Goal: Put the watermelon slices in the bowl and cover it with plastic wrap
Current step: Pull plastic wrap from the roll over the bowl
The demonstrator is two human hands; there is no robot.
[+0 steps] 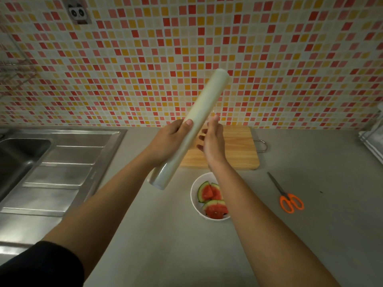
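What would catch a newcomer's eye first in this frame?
A long pale translucent roll of plastic wrap stands out, held tilted at centre frame by the left hand, the right hand beside it. Below it, a round white bowl with red watermelon slices sits on the grey counter, orange-handled scissors to its right.

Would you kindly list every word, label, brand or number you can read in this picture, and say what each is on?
No readable text anywhere in the head view.
Panda sticker on the tiled wall: a picture only, no lettering visible.
Plastic wrap roll in the left hand: no label visible.
Scissors: no marking legible.
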